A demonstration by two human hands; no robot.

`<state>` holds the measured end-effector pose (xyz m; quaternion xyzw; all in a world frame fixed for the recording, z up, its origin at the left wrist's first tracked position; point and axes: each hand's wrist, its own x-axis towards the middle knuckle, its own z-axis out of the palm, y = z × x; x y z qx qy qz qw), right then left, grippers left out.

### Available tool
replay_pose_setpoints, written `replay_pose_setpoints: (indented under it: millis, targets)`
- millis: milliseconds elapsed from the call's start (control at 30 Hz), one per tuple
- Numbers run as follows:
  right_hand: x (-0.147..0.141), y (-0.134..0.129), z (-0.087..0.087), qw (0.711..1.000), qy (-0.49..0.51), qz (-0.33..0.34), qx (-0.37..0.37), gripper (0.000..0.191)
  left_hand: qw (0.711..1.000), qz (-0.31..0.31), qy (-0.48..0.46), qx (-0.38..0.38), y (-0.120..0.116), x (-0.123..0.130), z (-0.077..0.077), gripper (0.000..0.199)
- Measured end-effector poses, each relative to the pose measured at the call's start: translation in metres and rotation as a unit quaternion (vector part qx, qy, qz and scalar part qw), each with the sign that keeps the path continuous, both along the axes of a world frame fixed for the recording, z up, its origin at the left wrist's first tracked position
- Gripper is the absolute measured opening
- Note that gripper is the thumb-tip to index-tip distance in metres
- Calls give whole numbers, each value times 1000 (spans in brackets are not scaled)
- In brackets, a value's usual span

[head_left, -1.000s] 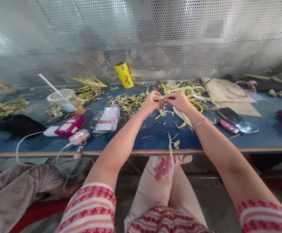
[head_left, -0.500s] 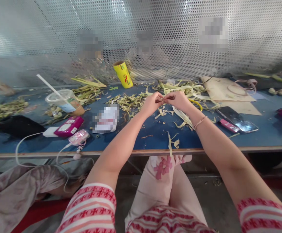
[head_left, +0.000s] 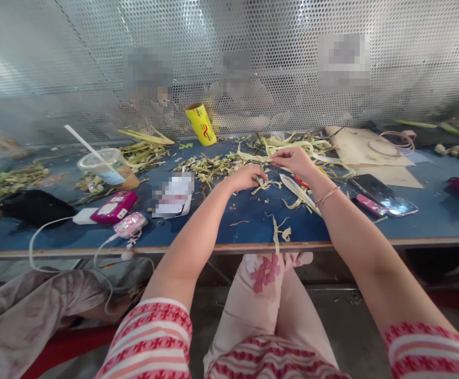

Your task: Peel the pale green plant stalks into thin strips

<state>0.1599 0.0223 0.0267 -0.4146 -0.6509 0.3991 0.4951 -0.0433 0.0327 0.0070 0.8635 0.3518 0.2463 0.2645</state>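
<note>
My left hand (head_left: 249,177) hovers low over a small heap of pale plant scraps (head_left: 264,186), its fingers loosely bent and apart. Slightly higher and to the right, my right hand (head_left: 292,159) has thumb and fingertips pinched together; what lies between them is too small to name. Behind both hands spreads a pile of dry, yellow-green plant pieces (head_left: 209,166). Long pale strips (head_left: 298,192) lie under my right wrist, and a red and yellow curved handle (head_left: 302,181) shows partly beside it.
A plastic cup with a straw (head_left: 109,168), a magenta device (head_left: 115,207), a pink case (head_left: 130,225) and a black pouch (head_left: 36,207) stand left. A yellow tube (head_left: 201,125) leans by the perforated metal wall. A phone (head_left: 385,195) and cardboard (head_left: 356,147) lie right. Someone's leg (head_left: 56,300) is at left.
My hands were together at the fingertips and have parted. The left hand has come down and nearer to the scrap heap; the right hand stays about where it was, still pinched.
</note>
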Motion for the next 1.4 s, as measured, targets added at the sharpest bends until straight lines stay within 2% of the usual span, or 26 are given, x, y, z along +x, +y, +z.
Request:
replay_pose_setpoints:
  millis: [100,167,367,467,567,700,833,1000,1233,1400]
  targets:
    - [1,2,0,1000,2,-13,-4,15,998,-46,42,-5,-1,2,-1,44]
    - [2,3,-1,1000,2,-12,-6,15,997,-46,53,-12,-1,3,-3,45]
    - [3,2,-1,1000,5,-14,-12,11,999,-30,44,-10,2,4,-7,28]
    - [3,2,0,1000,-11,-22,-3,11,999,-22,-5,-23,-1,5,-5,20]
    - [2,0,3,999,-14,-29,22,13,993,-5,-107,-51,-7,7,0,22]
    - [-3,-4,8,997,13,-43,64,17,964,33,-248,-93,-12,11,4,29]
    - [-7,-10,12,994,11,-40,99,18,935,19,-334,-120,-12,15,2,32]
    - [-10,-10,9,990,-52,-53,123,17,917,5,-377,-133,-7,17,-3,39]
    - [-16,-8,4,999,15,-4,38,13,913,20,-385,-134,-4,17,-8,37]
    - [-19,-11,5,999,33,6,27,14,912,41,-381,-148,-6,17,-8,41]
